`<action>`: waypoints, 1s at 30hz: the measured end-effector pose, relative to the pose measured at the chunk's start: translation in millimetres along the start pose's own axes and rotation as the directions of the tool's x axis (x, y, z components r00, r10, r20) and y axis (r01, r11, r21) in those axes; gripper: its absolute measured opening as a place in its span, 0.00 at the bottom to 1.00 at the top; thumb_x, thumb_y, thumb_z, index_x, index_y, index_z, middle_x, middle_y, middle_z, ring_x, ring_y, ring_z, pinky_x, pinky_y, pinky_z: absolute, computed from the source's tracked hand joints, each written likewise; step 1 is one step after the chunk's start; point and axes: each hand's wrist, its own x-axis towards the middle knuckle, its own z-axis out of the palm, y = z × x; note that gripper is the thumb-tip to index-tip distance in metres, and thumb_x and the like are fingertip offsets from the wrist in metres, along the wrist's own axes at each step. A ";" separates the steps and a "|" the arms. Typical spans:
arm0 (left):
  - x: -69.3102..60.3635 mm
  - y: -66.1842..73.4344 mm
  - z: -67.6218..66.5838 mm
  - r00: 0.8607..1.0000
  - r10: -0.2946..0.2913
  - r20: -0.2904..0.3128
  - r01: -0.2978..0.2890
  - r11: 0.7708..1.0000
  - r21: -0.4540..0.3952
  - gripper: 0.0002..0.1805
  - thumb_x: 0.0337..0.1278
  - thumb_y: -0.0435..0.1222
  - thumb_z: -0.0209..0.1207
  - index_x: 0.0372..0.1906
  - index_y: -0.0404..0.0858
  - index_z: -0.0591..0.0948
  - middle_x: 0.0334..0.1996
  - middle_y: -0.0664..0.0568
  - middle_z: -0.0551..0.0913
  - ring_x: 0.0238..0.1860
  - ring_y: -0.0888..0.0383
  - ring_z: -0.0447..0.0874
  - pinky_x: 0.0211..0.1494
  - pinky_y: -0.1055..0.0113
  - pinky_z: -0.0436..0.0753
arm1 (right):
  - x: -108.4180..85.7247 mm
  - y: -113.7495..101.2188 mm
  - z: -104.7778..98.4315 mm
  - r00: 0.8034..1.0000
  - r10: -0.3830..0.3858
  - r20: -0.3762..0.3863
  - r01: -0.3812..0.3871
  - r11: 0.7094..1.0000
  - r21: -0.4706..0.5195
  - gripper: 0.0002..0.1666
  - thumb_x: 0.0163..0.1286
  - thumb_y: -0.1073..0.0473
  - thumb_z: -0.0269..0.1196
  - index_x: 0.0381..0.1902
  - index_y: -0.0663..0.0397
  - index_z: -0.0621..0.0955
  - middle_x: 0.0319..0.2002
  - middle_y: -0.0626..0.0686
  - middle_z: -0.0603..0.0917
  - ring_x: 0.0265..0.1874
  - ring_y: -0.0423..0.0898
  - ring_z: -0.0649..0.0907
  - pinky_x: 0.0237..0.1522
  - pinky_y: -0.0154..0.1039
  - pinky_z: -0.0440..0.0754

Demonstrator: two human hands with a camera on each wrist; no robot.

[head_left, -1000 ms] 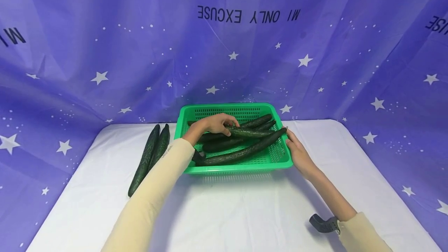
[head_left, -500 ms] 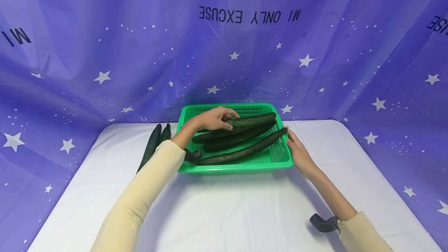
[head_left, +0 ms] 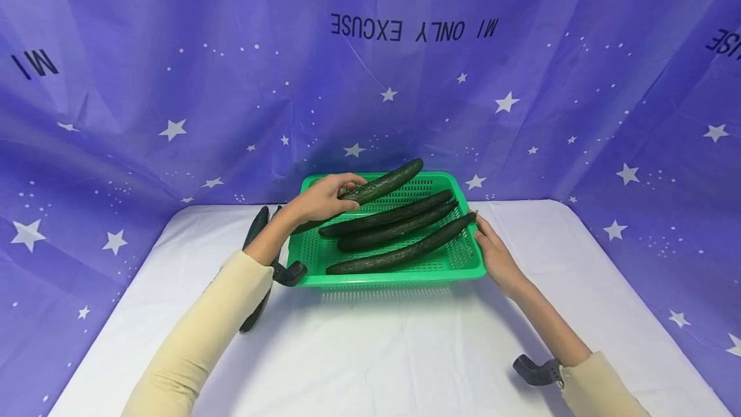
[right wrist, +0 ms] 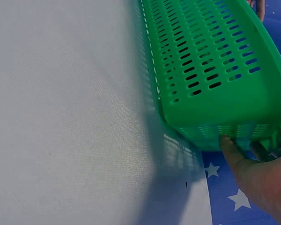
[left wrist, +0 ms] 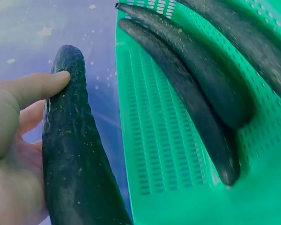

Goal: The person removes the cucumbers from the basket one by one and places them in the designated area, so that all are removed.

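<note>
My left hand grips a dark green cucumber over the back left of a green plastic basket. In the left wrist view, thumb and fingers lie on either side of this cucumber, near one end. Three more cucumbers lie in the basket: two side by side and a curved one nearer the front. My right hand holds the basket's right end; in the right wrist view a fingertip touches its end wall, and the other fingers are partly hidden.
Two cucumbers lie on the white tablecloth left of the basket, partly covered by the left forearm. A purple starry curtain stands behind and at both sides. Each wrist carries a dark camera mount.
My left hand has lifted a cucumber from among those in the basket and moved it left and up, its far end now above the back rim. The right hand and basket stay put.
</note>
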 end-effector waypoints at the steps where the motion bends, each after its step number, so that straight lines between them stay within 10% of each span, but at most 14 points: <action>1: -3.9 -2.3 -1.2 1.000 -0.010 -0.015 0.009 1.000 -0.012 0.27 0.67 0.34 0.62 0.69 0.40 0.73 0.64 0.40 0.74 0.59 0.44 0.73 0.52 0.50 0.74 | -0.2 -0.1 0.0 1.000 -0.001 0.001 0.001 1.000 0.002 0.32 0.84 0.55 0.35 0.82 0.44 0.46 0.79 0.53 0.47 0.65 0.55 0.63 0.54 0.34 0.70; 14: -55.9 -30.6 -14.8 0.978 -0.105 -0.179 0.098 0.994 -0.046 0.28 0.66 0.31 0.61 0.69 0.37 0.71 0.62 0.35 0.74 0.57 0.41 0.72 0.48 0.49 0.72 | -0.8 0.2 -1.8 1.000 0.006 0.002 -0.006 1.000 -0.015 0.32 0.85 0.55 0.35 0.82 0.43 0.45 0.79 0.55 0.48 0.64 0.55 0.63 0.54 0.35 0.70; 30: -124.8 -68.6 -27.5 0.897 -0.299 -0.325 0.238 0.947 -0.216 0.30 0.68 0.28 0.56 0.72 0.32 0.63 0.64 0.29 0.66 0.61 0.35 0.65 0.59 0.41 0.67 | -1.2 -1.3 -0.7 1.000 0.009 -0.005 -0.009 1.000 -0.011 0.32 0.84 0.55 0.36 0.82 0.43 0.47 0.79 0.54 0.48 0.61 0.55 0.65 0.52 0.35 0.71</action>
